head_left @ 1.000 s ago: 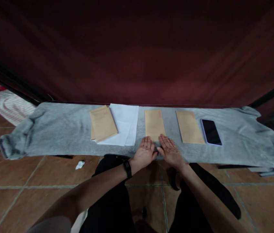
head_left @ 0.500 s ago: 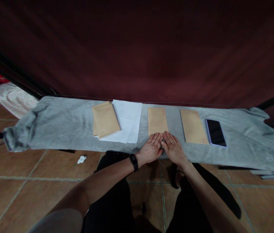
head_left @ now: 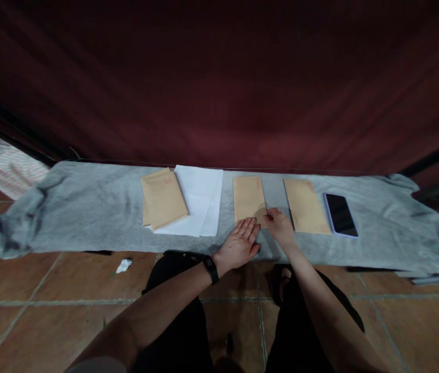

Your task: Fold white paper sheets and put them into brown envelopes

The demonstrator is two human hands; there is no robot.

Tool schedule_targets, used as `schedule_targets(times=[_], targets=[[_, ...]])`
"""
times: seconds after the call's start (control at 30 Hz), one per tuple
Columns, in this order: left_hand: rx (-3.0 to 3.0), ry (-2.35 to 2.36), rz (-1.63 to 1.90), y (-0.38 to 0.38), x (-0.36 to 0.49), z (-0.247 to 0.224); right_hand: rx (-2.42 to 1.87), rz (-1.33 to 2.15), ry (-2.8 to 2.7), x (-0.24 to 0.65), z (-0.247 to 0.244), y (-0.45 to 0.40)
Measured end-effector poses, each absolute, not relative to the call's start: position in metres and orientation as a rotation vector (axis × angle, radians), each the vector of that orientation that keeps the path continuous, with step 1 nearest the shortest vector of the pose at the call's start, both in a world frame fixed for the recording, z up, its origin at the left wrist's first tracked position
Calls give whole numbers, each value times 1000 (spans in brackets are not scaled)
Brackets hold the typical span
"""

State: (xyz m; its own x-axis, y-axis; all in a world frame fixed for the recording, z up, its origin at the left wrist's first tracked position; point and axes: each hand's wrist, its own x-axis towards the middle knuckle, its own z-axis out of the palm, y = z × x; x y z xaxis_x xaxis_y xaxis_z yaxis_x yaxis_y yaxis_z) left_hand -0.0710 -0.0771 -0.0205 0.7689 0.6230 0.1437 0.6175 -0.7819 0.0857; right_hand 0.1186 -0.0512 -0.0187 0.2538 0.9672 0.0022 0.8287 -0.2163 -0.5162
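Note:
A brown paper envelope (head_left: 249, 196) lies flat in front of me on the grey cloth. My left hand (head_left: 241, 243) rests on its near end with the fingers stretched out flat. At the envelope's lower right edge, my right hand (head_left: 279, 226) has its fingers curled in and pinched on the paper. A second brown envelope (head_left: 307, 206) lies to the right, apart from both hands. On the left, a small pile of brown envelopes (head_left: 165, 199) partly covers some white paper sheets (head_left: 203, 199).
A phone (head_left: 341, 214) in a light purple case lies right of the envelopes. The grey cloth (head_left: 87, 207) covers a long, narrow bench or table. Dark red fabric (head_left: 219, 93) hangs behind it. A crumpled white tissue (head_left: 124, 266) is on the tiled floor.
My right hand has moved from lying flat beside the left to a curled pinch at the envelope's right edge. The left hand stays flat. The view has shifted slightly.

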Motion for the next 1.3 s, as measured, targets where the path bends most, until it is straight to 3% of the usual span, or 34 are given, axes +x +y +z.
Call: schedule_targets(times=[0.27, 0.47, 0.63, 0.87, 1.13, 1.3], targets=[[2860, 977, 307, -72, -74, -24, -2057, 539, -1590, 126, -20, -55], [2808, 994, 280, -69, -72, -23, -2048, 197, -1792, 106, -16, -67], [2768, 1097, 270, -68, -70, -28, -1772, 223, -2081, 85, -31, -89], [2672, 1290, 156, -56, -72, -29, -1823, 18, -2134, 91, -50, -106], [2696, 1253, -6, -14, -58, -23, -1808, -59, -2207, 94, -49, -106], [2752, 1233, 113, 24, -24, -29, -1798, -36, -2199, 94, -49, -105]])
